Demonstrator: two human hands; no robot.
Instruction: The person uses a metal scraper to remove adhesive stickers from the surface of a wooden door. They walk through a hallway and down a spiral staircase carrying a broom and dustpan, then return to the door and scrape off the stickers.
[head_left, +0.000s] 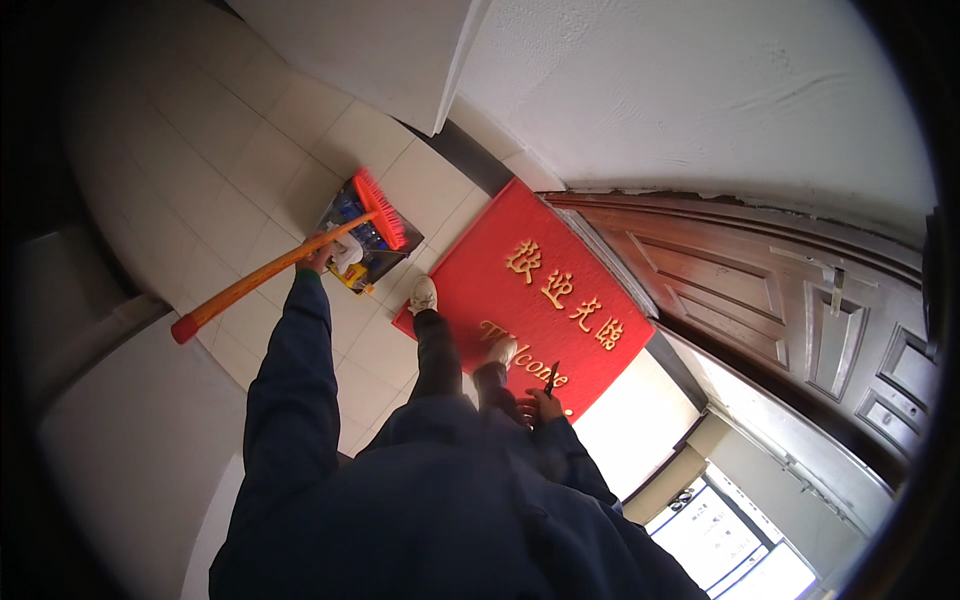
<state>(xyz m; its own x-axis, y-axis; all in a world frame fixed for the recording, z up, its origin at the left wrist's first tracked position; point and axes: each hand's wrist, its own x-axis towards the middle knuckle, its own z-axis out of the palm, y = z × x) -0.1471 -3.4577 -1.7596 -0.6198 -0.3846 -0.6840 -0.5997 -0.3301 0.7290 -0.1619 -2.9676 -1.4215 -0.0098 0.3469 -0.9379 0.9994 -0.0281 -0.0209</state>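
My left hand (316, 259), its arm stretched forward, grips around the orange handle of a broom (277, 264). The red bristled head (380, 208) rests over a dark dustpan (405, 253). Plastic bottles, a crumpled white tissue (345, 251) and a yellow package (350, 276) lie in the pan. Whether the same hand also holds the pan's handle is hidden. Close to my body, my right hand (543, 407) holds a slim black object (553, 380) pointing upward; its exact kind cannot be made out.
Under my shoes (424, 294) lies a red welcome mat (480, 262) with gold lettering. A brown panelled door (720, 277) stands open on the right, past a metal threshold (607, 259). Pale floor tiles (247, 161) stretch left. White walls (675, 97) border the space.
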